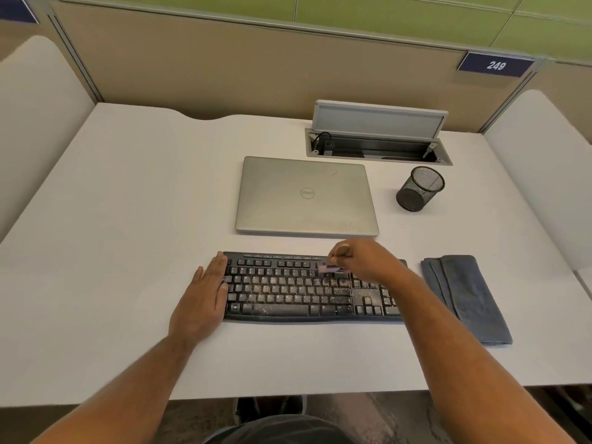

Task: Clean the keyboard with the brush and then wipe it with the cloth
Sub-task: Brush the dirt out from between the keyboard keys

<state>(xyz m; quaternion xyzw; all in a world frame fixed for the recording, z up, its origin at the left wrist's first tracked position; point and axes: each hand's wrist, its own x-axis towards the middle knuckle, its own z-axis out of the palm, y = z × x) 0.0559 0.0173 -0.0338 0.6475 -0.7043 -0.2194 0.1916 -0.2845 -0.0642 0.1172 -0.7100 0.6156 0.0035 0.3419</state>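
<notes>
A black keyboard (288,293) lies on the white desk, its keys sprinkled with yellowish crumbs, thickest around the middle and right of the key rows. My left hand (205,293) lies flat with straight fingers against the keyboard's left end. My right hand (362,261) hovers over the upper right part of the keys and grips a small brush (331,268), whose pale head touches the top key rows. A folded grey-blue cloth (467,296) lies on the desk just right of the keyboard, untouched.
A shut silver laptop (306,195) lies just behind the keyboard. A black mesh pen cup (419,189) stands to its right, near an open cable hatch (378,145) in the desk. Partition walls enclose the white desk (112,219) on three sides.
</notes>
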